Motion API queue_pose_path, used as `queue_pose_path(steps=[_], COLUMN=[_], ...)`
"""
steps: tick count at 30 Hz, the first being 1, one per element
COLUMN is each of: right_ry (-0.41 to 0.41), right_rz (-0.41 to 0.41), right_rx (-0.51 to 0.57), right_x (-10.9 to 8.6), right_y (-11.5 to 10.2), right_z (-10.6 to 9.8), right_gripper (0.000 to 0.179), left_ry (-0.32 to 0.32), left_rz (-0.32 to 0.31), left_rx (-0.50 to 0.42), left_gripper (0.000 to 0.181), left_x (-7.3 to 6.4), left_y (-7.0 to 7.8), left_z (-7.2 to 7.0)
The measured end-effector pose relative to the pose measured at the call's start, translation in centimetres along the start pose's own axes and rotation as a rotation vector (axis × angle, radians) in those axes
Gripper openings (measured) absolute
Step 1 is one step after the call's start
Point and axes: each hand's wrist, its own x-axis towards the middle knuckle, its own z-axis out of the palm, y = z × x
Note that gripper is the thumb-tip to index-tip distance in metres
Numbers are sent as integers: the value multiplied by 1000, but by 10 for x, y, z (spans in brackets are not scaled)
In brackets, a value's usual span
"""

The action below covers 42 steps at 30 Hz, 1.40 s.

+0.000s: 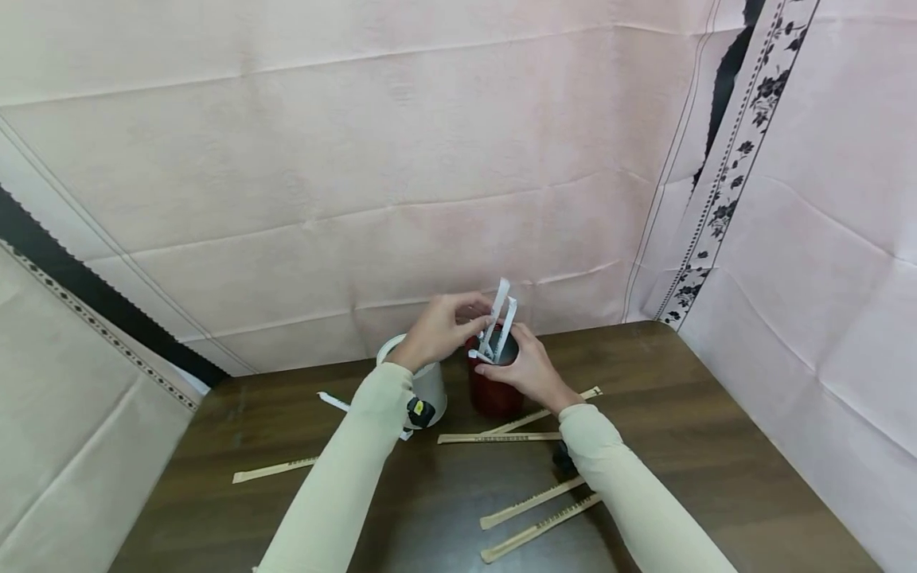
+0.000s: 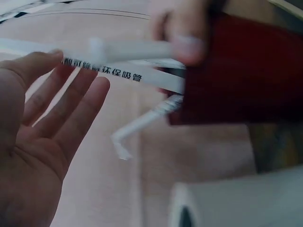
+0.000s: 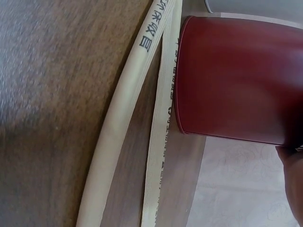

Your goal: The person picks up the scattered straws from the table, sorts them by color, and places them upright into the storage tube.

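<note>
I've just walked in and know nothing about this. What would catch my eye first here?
Probably the dark red container near the brown table's far edge, gripped near its top by the right hand while the left hand pinches one of the white printed strips standing in it. Next, the pale tan strips lying on the table, and the black floral border along the pale cloth at the right.

smooth red container [image 3: 236, 80], wood-grain tabletop [image 1: 688, 430]
</note>
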Motion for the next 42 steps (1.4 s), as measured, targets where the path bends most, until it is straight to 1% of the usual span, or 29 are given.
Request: queue_pose_path(steps=[4, 7, 9, 11, 14, 17, 19, 22, 24, 25, 27, 29, 30, 31, 32, 34, 36, 38, 40, 42], right_ry=[10, 5, -6, -12, -25, -21, -10, 2, 3, 1, -7, -19, -23, -24, -21, -9, 10, 11, -1, -20], right_rz=[-12, -14, -21, -24, -25, -14, -10, -4, 10, 14, 21, 29, 27, 28, 30, 29, 28, 27, 31, 38], right_rx=[-17, -16, -2, 14, 49, 65, 65, 73, 90, 92, 98, 100, 102, 97, 101, 101, 106, 113, 114, 120], right_x=[1, 0, 0, -1, -2, -2, -1, 0, 0, 0, -1, 2, 3, 4, 5, 6, 6, 6, 6, 6], right_y=[0, 0, 0, -1, -2, -3, -3, -3, -2, -2, -2, -4, -4, -4, -4, -2, 0, 3, 5, 6], right_z=[0, 0, 0, 0, 1, 1, 2, 2, 1, 1, 0, 4, 6, 6, 5, 2, -1, -3, -3, -1], right_gripper=[87, 87, 86, 84, 82, 83, 87, 93, 94, 95, 95, 96, 97, 97, 97, 95, 93, 92, 93, 94], left_ry=[-98, -152, -178, -200, -226, -242, -250, -251, -228, -204, -140, -61, -30, -6, 9, 20, 10, 2, 6, 29], left_rz=[44, 47, 29, -4, -53, -74, -70, -62, -26, -8, 22, 23, 14, -8, -30, -76, -120, -176, -240, -298], left_rx=[55, 117, 154, 207, 286, 338, 335, 296, 266, 250, 225, 223, 219, 221, 223, 237, 238, 234, 203, 129], left_gripper=[15, 14, 14, 15, 15, 15, 14, 19, 22, 24, 24, 22, 21, 20, 19, 17, 16, 15, 16, 19], left_x=[4, 6, 7, 8, 8, 9, 9, 6, 1, -2, -12, -31, -40, -50, -60, -78, -96, -115, -135, -153], left_y=[-19, -30, -34, -36, -36, -34, -33, -30, -27, -25, -18, -9, -4, 0, 3, 4, -2, -13, -30, -51], left_z=[11, 20, 24, 29, 33, 34, 33, 28, 21, 15, 1, -21, -33, -44, -55, -74, -91, -103, -113, -119])
